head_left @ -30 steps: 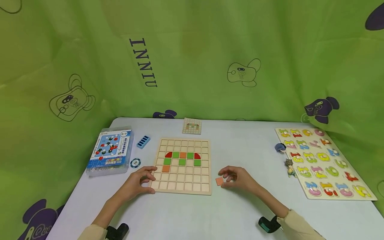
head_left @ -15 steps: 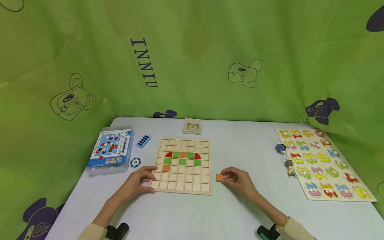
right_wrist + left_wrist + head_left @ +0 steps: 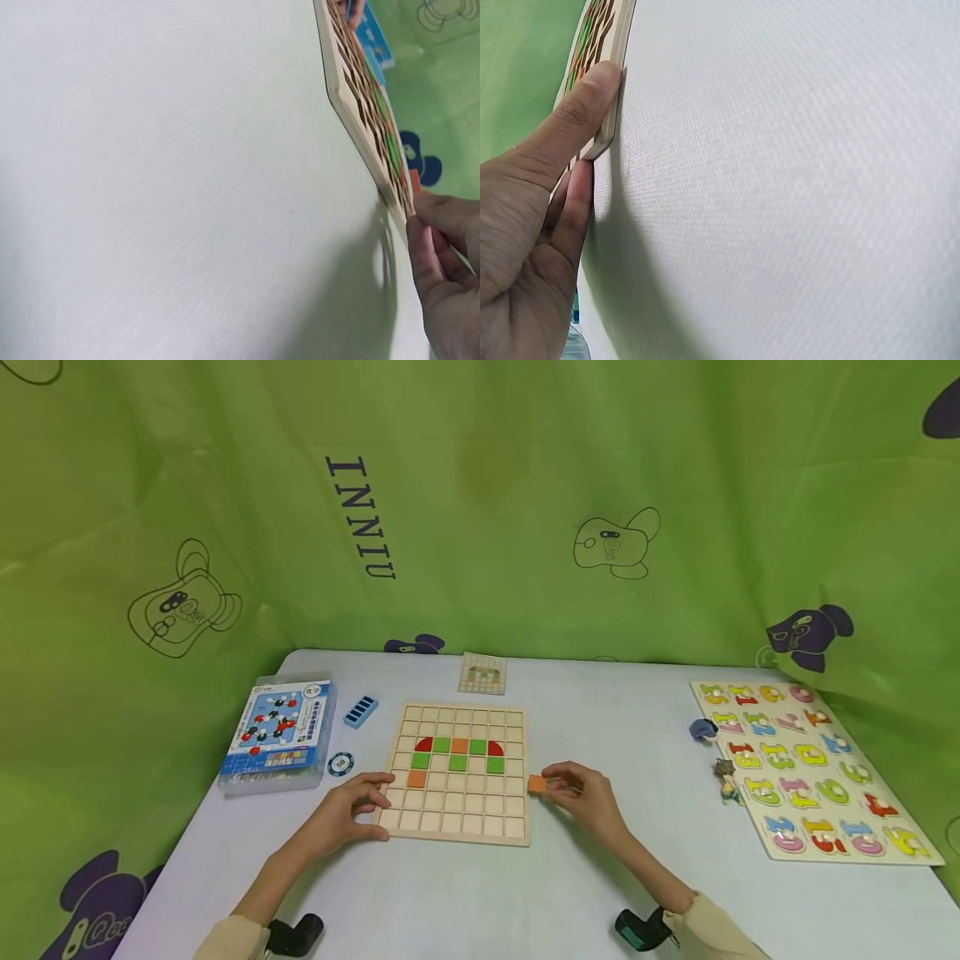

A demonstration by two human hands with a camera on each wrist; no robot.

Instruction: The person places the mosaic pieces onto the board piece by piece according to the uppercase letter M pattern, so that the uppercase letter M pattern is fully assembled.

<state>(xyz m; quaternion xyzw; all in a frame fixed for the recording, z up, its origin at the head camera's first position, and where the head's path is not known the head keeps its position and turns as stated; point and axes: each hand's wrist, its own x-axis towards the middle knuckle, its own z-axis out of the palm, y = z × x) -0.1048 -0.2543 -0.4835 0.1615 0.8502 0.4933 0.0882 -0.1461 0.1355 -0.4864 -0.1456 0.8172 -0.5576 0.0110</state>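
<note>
A wooden grid board (image 3: 457,806) lies on the table. Set in its cells are green square tiles (image 3: 457,763), red quarter-round tiles (image 3: 423,744) and orange square tiles (image 3: 416,779). My left hand (image 3: 347,808) holds the board at its near left corner; in the left wrist view the thumb (image 3: 592,94) lies over the edge and the fingers are against the side. My right hand (image 3: 588,793) pinches a loose orange square tile (image 3: 537,784) between thumb and fingertips, right at the board's right edge. That tile's orange corner (image 3: 415,180) shows past the fingertips in the right wrist view.
A small pattern card (image 3: 482,674) lies behind the board. To the left are a boxed molecule set (image 3: 276,735), a blue block (image 3: 361,712) and a round chip (image 3: 341,764). A number puzzle board (image 3: 813,768) and two small figures (image 3: 727,781) are at the right.
My right hand has taken the orange tile up from the table and carried it forward and left to the board's right edge. The left hand stays at the board's corner.
</note>
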